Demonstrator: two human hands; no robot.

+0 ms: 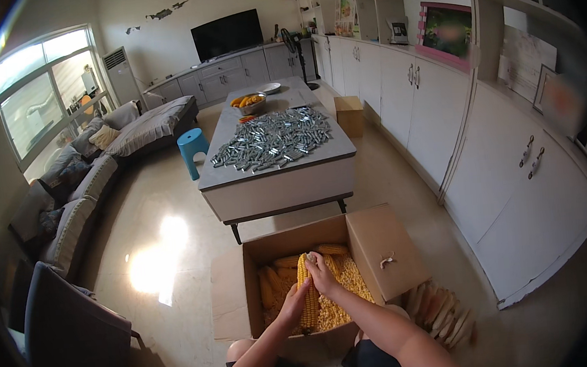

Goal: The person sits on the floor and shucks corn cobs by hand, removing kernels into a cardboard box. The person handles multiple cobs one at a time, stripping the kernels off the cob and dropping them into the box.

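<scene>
Both of my hands are over an open cardboard box (252,273) between my knees. An ear of yellow corn (303,268) stands nearly upright in my left hand (293,305), which wraps its lower part. My right hand (323,275) is closed against the ear's right side. A small pale bit shows at its fingertips, too small to name. Loose corn kernels (348,302) cover the right part of the box's bottom. More whole ears (267,289) lie along its left and far sides. Yellow corn also shows just below my hands; whether it is the same ear, I cannot tell.
Stripped cobs (445,316) are heaped on the floor right of the box. Beyond it stands a long table (280,190) with many silvery cylinders (276,140) and a bowl (252,107) of yellow-orange things. A blue stool (193,146), a grey chair (77,331) and white cabinets (502,201) are around.
</scene>
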